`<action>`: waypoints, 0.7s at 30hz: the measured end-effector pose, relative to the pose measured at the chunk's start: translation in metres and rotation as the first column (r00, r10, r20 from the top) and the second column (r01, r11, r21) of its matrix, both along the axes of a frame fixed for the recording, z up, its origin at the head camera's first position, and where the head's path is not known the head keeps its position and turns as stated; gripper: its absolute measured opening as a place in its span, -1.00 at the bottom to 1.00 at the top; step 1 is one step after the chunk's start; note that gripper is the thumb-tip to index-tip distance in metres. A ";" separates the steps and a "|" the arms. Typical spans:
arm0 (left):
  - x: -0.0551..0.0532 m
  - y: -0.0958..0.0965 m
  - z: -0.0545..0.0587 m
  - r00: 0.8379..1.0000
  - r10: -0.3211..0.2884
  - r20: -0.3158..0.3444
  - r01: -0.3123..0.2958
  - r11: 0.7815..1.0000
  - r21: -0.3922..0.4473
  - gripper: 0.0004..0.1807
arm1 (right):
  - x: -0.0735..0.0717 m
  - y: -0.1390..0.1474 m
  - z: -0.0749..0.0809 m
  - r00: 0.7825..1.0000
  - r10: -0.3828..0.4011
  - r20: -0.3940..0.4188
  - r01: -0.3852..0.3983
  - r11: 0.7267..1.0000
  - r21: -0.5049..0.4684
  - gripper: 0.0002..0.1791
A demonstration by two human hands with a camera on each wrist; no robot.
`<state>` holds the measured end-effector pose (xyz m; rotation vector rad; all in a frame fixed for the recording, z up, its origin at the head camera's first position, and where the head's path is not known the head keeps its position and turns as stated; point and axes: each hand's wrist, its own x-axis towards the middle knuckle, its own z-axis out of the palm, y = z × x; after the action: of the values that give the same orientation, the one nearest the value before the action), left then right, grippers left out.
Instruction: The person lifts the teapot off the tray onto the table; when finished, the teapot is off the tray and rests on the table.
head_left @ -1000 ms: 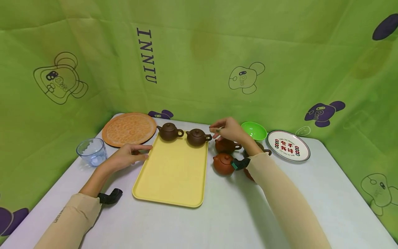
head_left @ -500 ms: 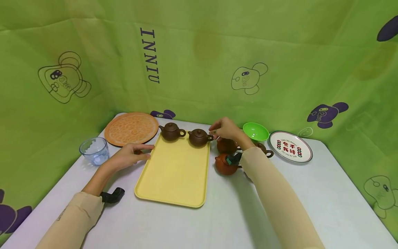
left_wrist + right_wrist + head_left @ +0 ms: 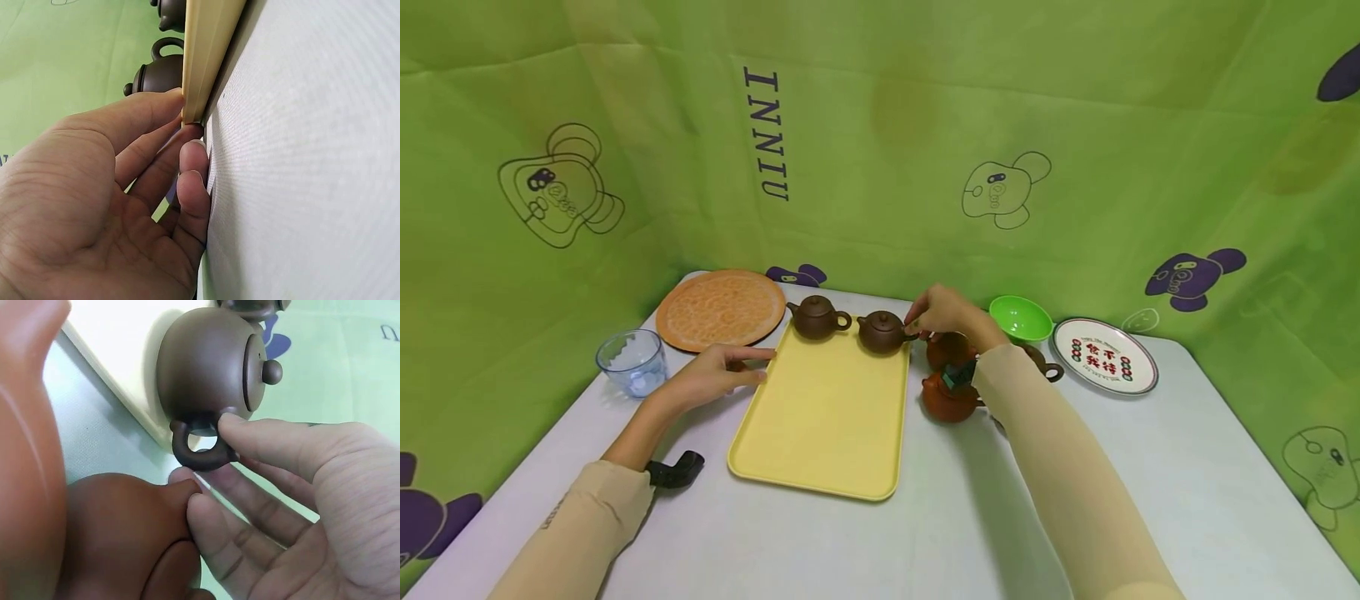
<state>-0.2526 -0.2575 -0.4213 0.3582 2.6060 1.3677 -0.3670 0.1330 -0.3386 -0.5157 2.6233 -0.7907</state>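
Note:
A yellow tray point(image 3: 820, 425) lies on the table, with two dark brown lidded teapots side by side at its far end. My left hand point(image 3: 707, 379) touches the tray's left edge with thumb and forefinger; in the left wrist view its other fingers lie low against the tablecloth. With my right hand point(image 3: 946, 312) I pinch the handle of the right-hand brown teapot point(image 3: 206, 369). The left-hand brown teapot point(image 3: 817, 319) stands apart from both hands. In the right wrist view, an orange-brown teapot point(image 3: 125, 519) has its spout close by my right fingertips.
Right of the tray stand a reddish teapot point(image 3: 950, 352), an orange-brown one point(image 3: 951, 402) and others partly hidden by my right sleeve. Behind are a green bowl point(image 3: 1021, 318) and a printed plate point(image 3: 1105, 357). At left are a round pizza-patterned board point(image 3: 722, 310) and a glass bowl point(image 3: 632, 362).
My right hand has come slightly in and down onto the brown teapot's handle. The left hand stays at the tray's edge. The whole head view has shifted a little.

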 end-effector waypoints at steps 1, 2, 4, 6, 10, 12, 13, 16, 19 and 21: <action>0.000 0.000 0.000 1.000 0.002 -0.003 -0.002 1.000 -0.004 -0.46 | 0.000 -0.001 0.000 1.000 0.006 0.003 -0.006 1.000 0.011 -0.78; 0.000 0.000 -0.001 1.000 0.007 -0.003 -0.007 1.000 -0.006 -0.46 | -0.001 -0.002 0.001 1.000 0.009 0.006 -0.009 1.000 0.019 -0.78; 0.000 -0.001 -0.001 1.000 0.007 -0.011 -0.007 1.000 -0.014 -0.47 | -0.001 -0.003 0.001 1.000 0.012 0.014 -0.013 0.999 0.029 -0.78; 0.000 -0.001 0.000 1.000 0.008 -0.015 -0.008 1.000 -0.019 -0.47 | -0.002 -0.003 0.001 1.000 0.011 0.022 -0.012 0.999 0.032 -0.78; 0.001 -0.001 0.001 1.000 -0.003 -0.024 0.002 1.000 -0.027 -0.47 | -0.001 -0.003 0.001 0.999 0.007 0.034 -0.008 1.000 0.028 -0.77; 0.001 0.000 0.001 1.000 -0.005 -0.027 0.004 1.000 -0.029 -0.46 | -0.001 -0.002 0.000 0.999 0.010 0.035 -0.012 0.999 0.032 -0.76; 0.002 0.000 0.002 1.000 -0.005 -0.026 0.004 1.000 -0.029 -0.46 | -0.001 -0.002 0.000 0.999 0.012 0.035 -0.013 0.999 0.033 -0.75; 0.002 0.001 0.003 1.000 -0.004 -0.020 0.004 1.000 -0.027 -0.45 | -0.003 -0.001 -0.002 0.999 0.014 0.035 -0.015 0.999 0.032 -0.75; 0.002 0.001 0.003 1.000 -0.001 -0.019 0.000 1.000 -0.022 -0.46 | -0.003 -0.001 -0.003 0.999 0.017 0.034 -0.018 1.000 0.026 -0.75; 0.002 0.001 0.002 1.000 -0.002 -0.025 0.001 1.000 -0.023 -0.47 | -0.003 0.000 -0.003 0.999 0.020 0.031 -0.021 1.000 0.020 -0.75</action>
<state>-0.2507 -0.2570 -0.4195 0.3760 2.6383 1.3408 -0.3701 0.1327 -0.3417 -0.5193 2.5908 -0.7583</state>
